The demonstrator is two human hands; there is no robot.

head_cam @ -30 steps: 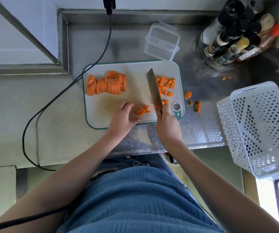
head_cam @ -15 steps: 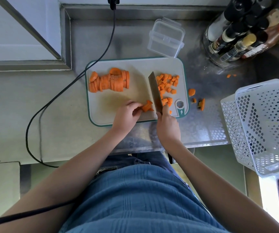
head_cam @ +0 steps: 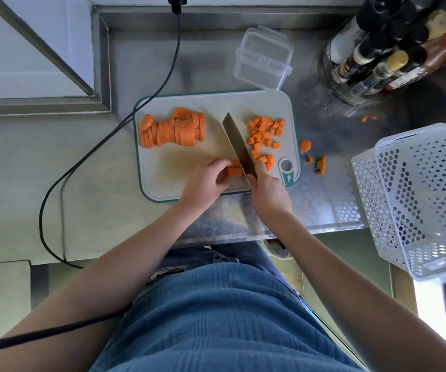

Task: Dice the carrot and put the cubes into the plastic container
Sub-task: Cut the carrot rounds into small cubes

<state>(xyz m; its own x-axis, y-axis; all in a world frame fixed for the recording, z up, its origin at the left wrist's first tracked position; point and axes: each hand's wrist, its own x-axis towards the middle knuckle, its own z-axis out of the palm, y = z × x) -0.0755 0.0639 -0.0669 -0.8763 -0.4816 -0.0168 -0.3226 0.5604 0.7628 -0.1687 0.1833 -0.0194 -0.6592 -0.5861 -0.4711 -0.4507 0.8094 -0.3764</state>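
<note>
A white cutting board (head_cam: 179, 167) with a teal rim lies on the steel counter. A row of carrot slices (head_cam: 173, 130) sits at its left; a heap of carrot cubes (head_cam: 263, 135) lies at its right. My right hand (head_cam: 269, 189) grips the knife (head_cam: 236, 142) by its handle, blade down on the board. My left hand (head_cam: 205, 181) pinches a small stack of carrot slices (head_cam: 234, 171) right against the blade. The clear plastic container (head_cam: 263, 59) stands empty behind the board.
Loose carrot bits (head_cam: 320, 163) lie on the counter right of the board. A white perforated basket (head_cam: 420, 200) hangs over the counter's right edge. Sauce bottles (head_cam: 388, 47) crowd the back right corner. A black cable (head_cam: 103, 140) runs down the left side.
My left hand gathered loose slices near the front of the board and pushed them against the blade. The knife stayed nearly in place on the board.
</note>
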